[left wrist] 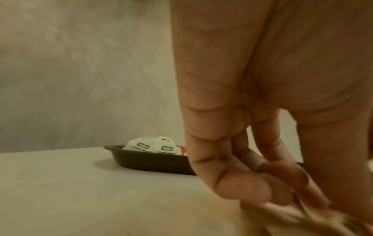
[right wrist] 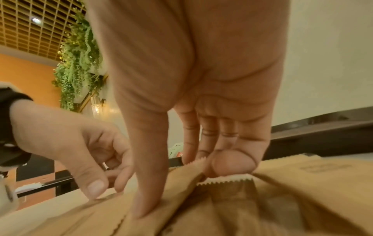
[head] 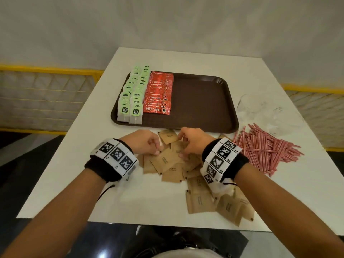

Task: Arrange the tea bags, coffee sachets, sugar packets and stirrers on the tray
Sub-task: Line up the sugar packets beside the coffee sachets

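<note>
Both hands, left hand (head: 147, 142) and right hand (head: 191, 141), pinch sugar packets (head: 173, 164) strewn on the tabletop (head: 65, 164) directly beneath them; the tray (head: 202, 101) lies just beyond, its right half bare.

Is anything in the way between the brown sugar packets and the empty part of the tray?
Nothing visible blocks them. The sugar packets lie on the table just in front of the tray, whose right half is bare. Only its low near rim lies between. The tea bags and coffee sachets fill the left side.
</note>
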Demonstrator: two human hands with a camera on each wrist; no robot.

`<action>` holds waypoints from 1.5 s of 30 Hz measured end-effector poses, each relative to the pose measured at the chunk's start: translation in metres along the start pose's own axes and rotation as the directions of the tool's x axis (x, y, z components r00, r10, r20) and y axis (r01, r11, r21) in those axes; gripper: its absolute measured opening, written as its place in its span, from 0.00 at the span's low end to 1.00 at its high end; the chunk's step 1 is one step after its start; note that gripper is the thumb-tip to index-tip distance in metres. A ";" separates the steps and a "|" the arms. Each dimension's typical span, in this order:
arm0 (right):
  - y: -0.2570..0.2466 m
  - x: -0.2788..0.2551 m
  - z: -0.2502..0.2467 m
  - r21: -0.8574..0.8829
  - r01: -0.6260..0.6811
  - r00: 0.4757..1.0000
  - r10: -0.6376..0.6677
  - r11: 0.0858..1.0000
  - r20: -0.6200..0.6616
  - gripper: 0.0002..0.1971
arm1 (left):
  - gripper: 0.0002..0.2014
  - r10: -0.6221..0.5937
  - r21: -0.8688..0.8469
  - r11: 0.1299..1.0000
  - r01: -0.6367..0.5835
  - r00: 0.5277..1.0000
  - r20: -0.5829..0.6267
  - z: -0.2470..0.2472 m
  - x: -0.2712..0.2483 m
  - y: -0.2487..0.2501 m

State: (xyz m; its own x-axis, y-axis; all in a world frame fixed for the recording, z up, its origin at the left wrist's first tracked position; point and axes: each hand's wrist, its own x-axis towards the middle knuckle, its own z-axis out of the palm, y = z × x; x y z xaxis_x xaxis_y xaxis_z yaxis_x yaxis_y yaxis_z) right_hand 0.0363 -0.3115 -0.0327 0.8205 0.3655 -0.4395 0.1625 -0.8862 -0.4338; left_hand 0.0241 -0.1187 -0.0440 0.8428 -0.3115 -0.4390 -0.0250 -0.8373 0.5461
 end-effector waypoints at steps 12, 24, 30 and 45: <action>0.010 0.004 -0.013 0.230 0.017 0.997 -0.033 0.973 0.065 0.31 | 0.26 -0.068 0.110 0.992 0.053 0.989 0.134 -0.005 -0.003 -0.007; 0.006 0.002 -0.035 0.593 0.067 0.995 -0.013 0.802 -0.094 0.04 | 0.18 0.055 -0.615 0.788 -0.038 0.998 0.010 -0.059 -0.019 -0.024; -0.012 0.023 -0.038 0.788 0.084 0.990 0.039 0.610 -0.135 0.05 | 0.08 -0.012 -0.790 0.610 -0.063 0.996 -0.088 -0.082 0.002 -0.020; 0.011 0.131 -0.122 0.806 -0.036 0.976 0.194 0.591 -0.099 0.13 | 0.08 -0.089 -0.479 0.877 -0.028 0.972 -0.220 -0.173 0.140 0.041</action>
State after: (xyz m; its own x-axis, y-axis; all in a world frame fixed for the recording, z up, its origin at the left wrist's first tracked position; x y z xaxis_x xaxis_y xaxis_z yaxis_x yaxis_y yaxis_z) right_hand 0.2125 -0.3080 0.0008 0.8865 0.1569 -0.4354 -0.3750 -0.3076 -0.8745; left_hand 0.2344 -0.1189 0.0407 0.9392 -0.1296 -0.3181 0.2118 -0.5105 0.8334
